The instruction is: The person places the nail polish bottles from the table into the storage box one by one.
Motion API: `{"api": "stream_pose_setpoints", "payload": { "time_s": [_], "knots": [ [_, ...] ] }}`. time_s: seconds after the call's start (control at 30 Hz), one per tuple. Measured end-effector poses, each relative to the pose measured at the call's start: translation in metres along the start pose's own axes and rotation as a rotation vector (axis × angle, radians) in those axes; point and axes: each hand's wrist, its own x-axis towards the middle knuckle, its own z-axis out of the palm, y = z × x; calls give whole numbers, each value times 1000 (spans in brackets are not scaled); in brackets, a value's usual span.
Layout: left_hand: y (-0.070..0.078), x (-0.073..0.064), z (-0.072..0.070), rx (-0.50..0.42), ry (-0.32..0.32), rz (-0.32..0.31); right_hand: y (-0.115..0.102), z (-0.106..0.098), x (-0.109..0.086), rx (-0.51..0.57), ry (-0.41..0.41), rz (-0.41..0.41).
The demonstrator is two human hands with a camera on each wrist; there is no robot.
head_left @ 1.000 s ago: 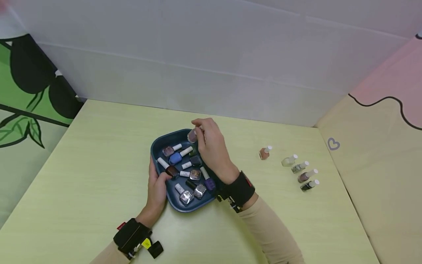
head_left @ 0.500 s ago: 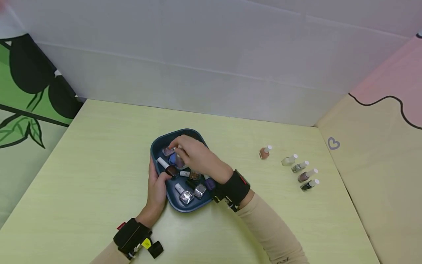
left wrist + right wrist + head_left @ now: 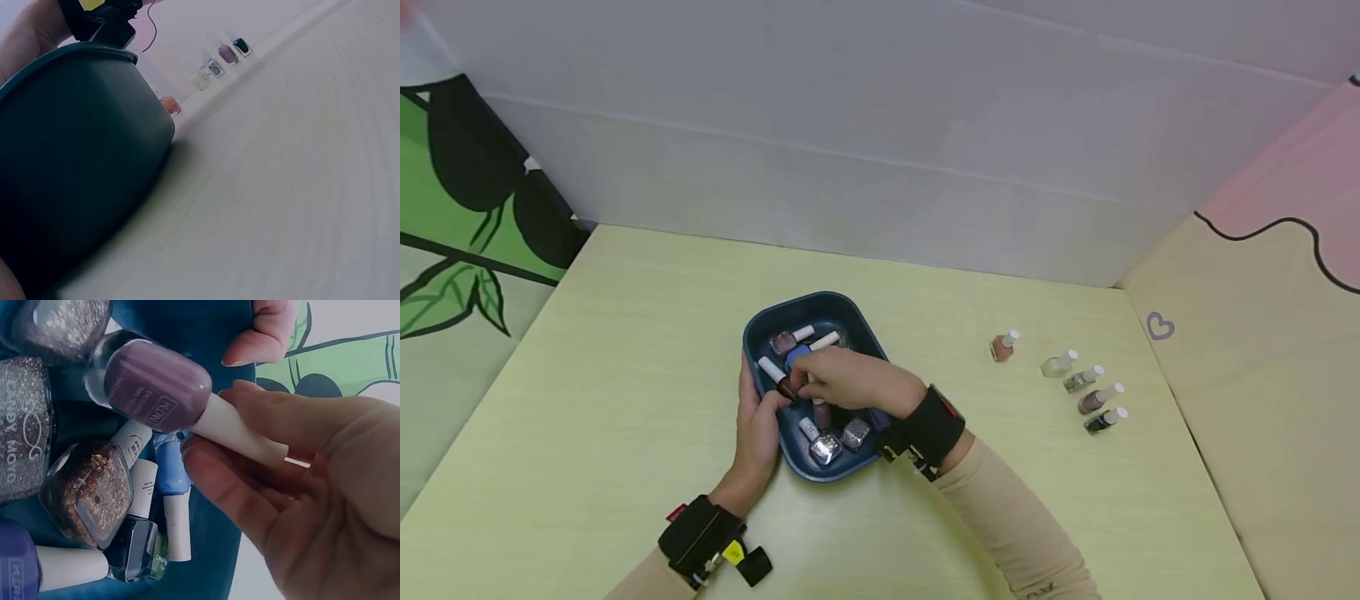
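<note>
A dark blue tray (image 3: 859, 323) stands on the table with several nail polish bottles lying inside. My left hand (image 3: 756, 437) grips its left side, thumb over the rim. Over the tray, my right hand (image 3: 859, 379) pinches a mauve nail polish bottle (image 3: 159, 384) by its white cap, the glass end pointing away from the fingers. Below lie a blue bottle (image 3: 172, 467), a copper glitter bottle (image 3: 94, 494), a purple bottle (image 3: 15, 562) and a silver glitter bottle (image 3: 825, 448). In the head view, the right hand hides part of the tray's contents.
On the right of the table, several bottles lie apart from the tray: an orange-brown one (image 3: 1002, 347), a clear one (image 3: 1057, 364) and others in a slanting row, down to a dark one (image 3: 1103, 421). A pale wall (image 3: 880, 167) rises behind the table.
My right hand has carried the mauve bottle from the tray's far end toward its near left part. The left hand and tray stay put.
</note>
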Motion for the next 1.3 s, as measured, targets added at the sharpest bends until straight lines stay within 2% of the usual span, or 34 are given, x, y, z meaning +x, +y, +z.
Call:
{"api": "stream_pose_setpoints", "payload": {
  "time_s": [0.37, 0.67, 0.97, 1.3],
  "knots": [
    [0, 1, -1, -8, -3, 3, -1, 0, 3, -32, -21, 23],
    [-2, 3, -1, -22, -6, 3, 1, 0, 4, -202, -33, 28],
    [-2, 2, -1, -11, -8, 1, 2, 2, 4, -207, -44, 55],
    [-5, 4, 0, -40, -7, -4, 4, 1, 3, -174, -32, 89]
  ]
}}
